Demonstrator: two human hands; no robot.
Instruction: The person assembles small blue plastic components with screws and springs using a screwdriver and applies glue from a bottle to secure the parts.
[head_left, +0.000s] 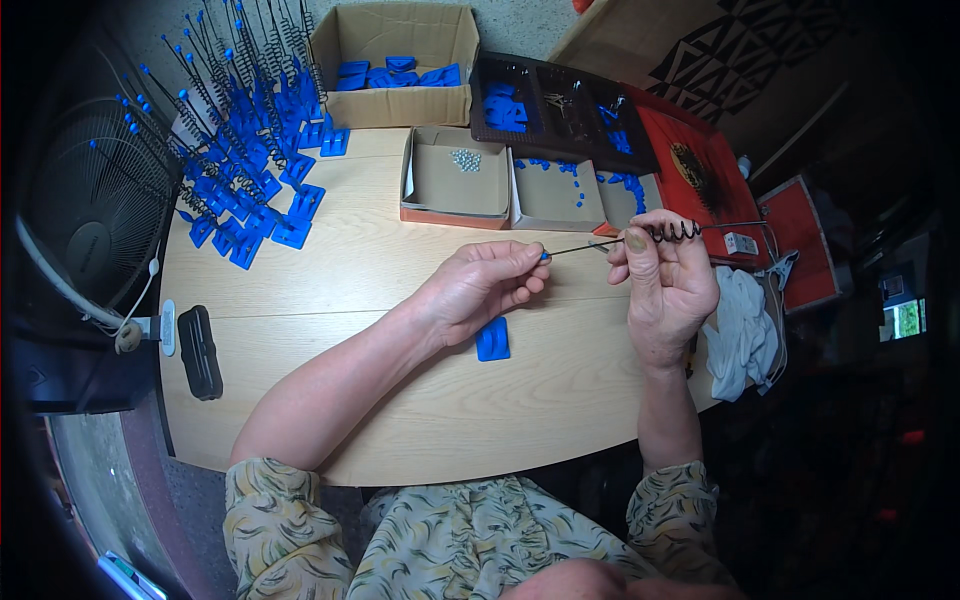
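Observation:
Above the middle of the table I hold a dark spring wire [585, 248], with a straight stretch and a black coiled part. My right hand [668, 290] is closed round it beside the coil, thumb and fingers pressed together. At the straight part's other end, my left hand [490, 282] pinches a small blue bead [545, 256] between thumb and forefinger. Whether the bead sits fully on the wire's tip cannot be made out. A blue plastic base [493, 340] lies on the table just below my left hand.
Finished-looking blue stands with springs [265, 190] crowd the far left, beside a fan [90, 240]. Cardboard boxes [455, 210] with beads and blue parts line the back, with a dark divided tray [540, 140] behind. A black case [200, 352] lies left; white cloth [742, 335] right.

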